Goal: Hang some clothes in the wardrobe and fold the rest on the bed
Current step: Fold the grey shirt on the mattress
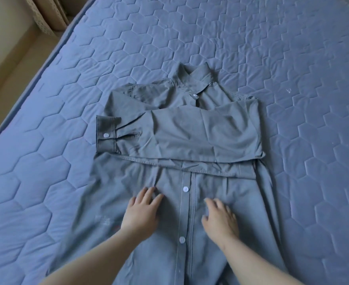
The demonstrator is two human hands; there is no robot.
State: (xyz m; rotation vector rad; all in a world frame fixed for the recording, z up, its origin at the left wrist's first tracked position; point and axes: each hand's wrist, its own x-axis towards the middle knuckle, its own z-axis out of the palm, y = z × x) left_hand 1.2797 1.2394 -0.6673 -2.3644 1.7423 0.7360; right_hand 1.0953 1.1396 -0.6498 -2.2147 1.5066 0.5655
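Grey button-front shirt (179, 140) lies face up mid-bed, collar (192, 77) pointing away from the person, hem end running off the near edge of view.

Bed (292, 58): blue quilted cover, hexagon stitching, lightly creased. Beyond its left edge, pale floor (15, 58) and a beige curtain (50, 15) in the far corner.

Left hand (141, 212): flat on the shirt front just left of the button placket (187, 212), fingers straight and spread, gripping nothing. Right hand (220, 219): resting on the fabric just right of the placket, fingers loosely extended, slightly bent, gripping nothing.

Shirt: both sleeves folded across the chest, upper one ending in a buttoned cuff (107, 134) at the left. White buttons, pale stitching. Lower front wrinkled around the hands.
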